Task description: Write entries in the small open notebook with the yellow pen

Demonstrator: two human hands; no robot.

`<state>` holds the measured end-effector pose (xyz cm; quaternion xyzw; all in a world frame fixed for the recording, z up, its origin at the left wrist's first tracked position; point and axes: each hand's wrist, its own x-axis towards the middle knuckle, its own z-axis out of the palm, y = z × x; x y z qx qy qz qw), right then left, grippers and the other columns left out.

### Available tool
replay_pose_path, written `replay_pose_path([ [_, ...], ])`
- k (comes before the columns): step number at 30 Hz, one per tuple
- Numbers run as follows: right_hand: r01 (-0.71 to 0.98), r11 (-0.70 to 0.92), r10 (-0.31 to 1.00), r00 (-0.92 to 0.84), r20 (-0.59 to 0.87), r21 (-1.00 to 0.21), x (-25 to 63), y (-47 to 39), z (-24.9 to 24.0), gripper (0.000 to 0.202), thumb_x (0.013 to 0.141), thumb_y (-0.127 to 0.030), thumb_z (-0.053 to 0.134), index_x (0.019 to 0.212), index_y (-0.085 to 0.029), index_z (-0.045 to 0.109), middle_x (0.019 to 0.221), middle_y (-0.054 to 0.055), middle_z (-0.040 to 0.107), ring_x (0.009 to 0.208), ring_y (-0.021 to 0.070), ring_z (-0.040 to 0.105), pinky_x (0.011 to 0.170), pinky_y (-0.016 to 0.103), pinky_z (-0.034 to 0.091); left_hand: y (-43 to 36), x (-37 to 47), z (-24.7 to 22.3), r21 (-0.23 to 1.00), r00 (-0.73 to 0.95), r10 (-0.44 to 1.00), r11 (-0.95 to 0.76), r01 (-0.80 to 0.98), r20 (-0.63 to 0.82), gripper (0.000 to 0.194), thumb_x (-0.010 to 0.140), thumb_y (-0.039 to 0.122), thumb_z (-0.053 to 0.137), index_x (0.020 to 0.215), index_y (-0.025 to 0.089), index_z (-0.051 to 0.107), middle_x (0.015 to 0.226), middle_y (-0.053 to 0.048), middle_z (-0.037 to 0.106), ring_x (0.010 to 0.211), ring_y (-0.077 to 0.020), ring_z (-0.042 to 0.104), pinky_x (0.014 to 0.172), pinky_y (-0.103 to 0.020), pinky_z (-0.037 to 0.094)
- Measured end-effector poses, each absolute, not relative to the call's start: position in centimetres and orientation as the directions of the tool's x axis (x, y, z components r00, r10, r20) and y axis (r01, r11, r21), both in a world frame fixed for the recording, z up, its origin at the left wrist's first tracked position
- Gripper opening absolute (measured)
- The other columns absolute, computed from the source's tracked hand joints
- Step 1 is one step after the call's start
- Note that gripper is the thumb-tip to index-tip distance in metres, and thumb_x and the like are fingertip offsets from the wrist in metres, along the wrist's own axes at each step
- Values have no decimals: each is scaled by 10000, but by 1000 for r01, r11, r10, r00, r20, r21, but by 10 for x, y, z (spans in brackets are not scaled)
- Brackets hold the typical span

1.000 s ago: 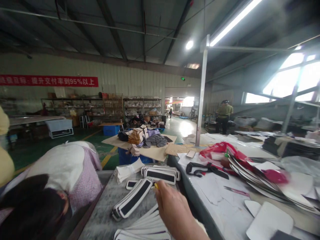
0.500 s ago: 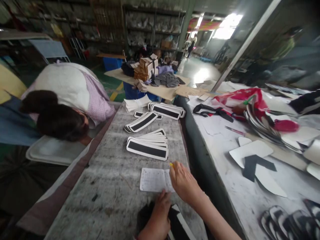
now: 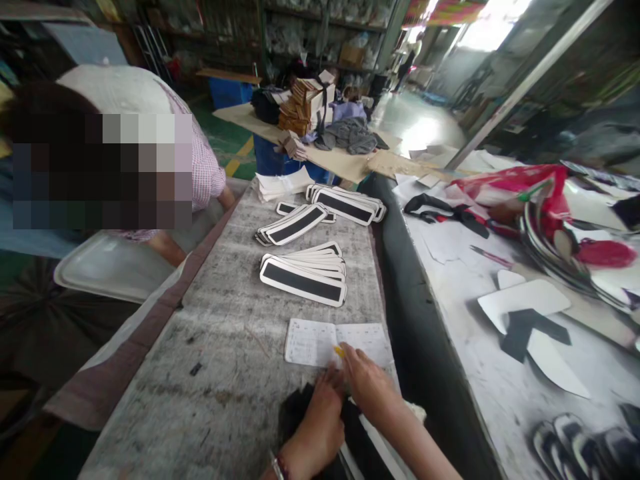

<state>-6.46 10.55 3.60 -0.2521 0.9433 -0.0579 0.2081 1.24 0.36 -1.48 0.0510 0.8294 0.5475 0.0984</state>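
1. Workshop table, grey and stained, held an open notebook, its white pages faintly marked.
2. Its long axis ran left to right, across the table.
3. Right hand pinched a yellow pen over it; left hand's grip, near its lower edge, could not be told.

- Over at the far side, dark shelving, loaded up!
- Far right, a blazing bright opening, and glare off the pale floor!
- Left, green flooring, yellow stripe.
- Right, a slanting pale pole.
- Near now, a stained grey worktable.
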Motion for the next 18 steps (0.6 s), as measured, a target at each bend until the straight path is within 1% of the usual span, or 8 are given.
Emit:
replay_pose_path([
  [2, -452, 865, -501, -787, -359, -217, -64, 104, 31, 459, 836, -34, 371, 1295, -32, 371, 1192, 203, 546, 1121, 247, 518, 916, 321, 402, 4, 13, -15, 903, -973, 190, 428, -35, -127, 996, 408, -110, 313, 1357, 194, 323, 1432, -95, 308, 1343, -273, 163, 1105, -562, 147],
  [3, -449, 866, -500, -790, -356, -221, -64, 103, 31, 453, 827, -21, 371, 1279, -28, 386, 1205, 204, 537, 1140, 240, 502, 931, 314, 391, 4, 13, -15, 898, -973, 189, 438, -35, -130, 997, 412, -108, 317, 1356, 213, 324, 1433, -77, 310, 1345, -264, 158, 1111, -549, 143],
  [5, -443, 867, -497, -793, -351, -228, -64, 99, 33, 371, 840, -38, 363, 1194, -76, 469, 1124, 164, 591, 1046, 216, 567, 865, 283, 432, 4, 13, -15, 896, -975, 186, 444, -30, -124, 993, 425, -99, 326, 1355, 249, 322, 1436, -45, 312, 1346, -248, 160, 1115, -533, 153],
  [7, -443, 866, -499, -794, -347, -232, -66, 95, 38, 287, 878, -98, 360, 1110, -152, 519, 974, 96, 643, 890, 194, 629, 732, 256, 465, 4, 13, -14, 898, -977, 181, 440, -22, -113, 980, 445, -92, 331, 1356, 269, 314, 1434, -25, 317, 1344, -230, 176, 1116, -519, 168],
  [9, -458, 863, -505, -796, -333, -215, -67, 92, 41, 242, 908, -175, 379, 1101, -224, 515, 861, 39, 651, 768, 183, 651, 609, 238, 450, 4, 13, -13, 902, -980, 174, 431, -16, -100, 936, 489, -86, 337, 1356, 264, 313, 1433, -29, 319, 1341, -218, 190, 1115, -508, 179],
  [11, -488, 855, -518, -795, -316, -174, -67, 90, 42, 227, 918, -230, 406, 1123, -280, 490, 814, 5, 649, 702, 174, 658, 527, 225, 407, 4, 12, -12, 907, -982, 166, 421, -13, -90, 881, 536, -73, 347, 1357, 245, 314, 1427, -50, 329, 1336, -216, 209, 1114, -500, 187],
  [15, -531, 843, -530, -788, -313, -90, -64, 86, 43, 128, 926, -275, 412, 998, -284, 517, 747, -23, 638, 606, 157, 650, 447, 220, 324, 4, 13, -11, 915, -984, 157, 403, -14, -85, 789, 597, -44, 379, 1344, 207, 340, 1392, -88, 384, 1315, -212, 267, 1110, -468, 213],
  [18, -523, 849, -518, -802, -298, -70, -62, 83, 46, 126, 925, -253, 399, 957, -250, 521, 767, -5, 633, 671, 154, 646, 496, 220, 351, 5, 13, -12, 919, -986, 142, 395, -19, -81, 712, 654, -11, 403, 1335, 191, 357, 1386, -106, 389, 1305, -216, 288, 1107, -448, 227],
])
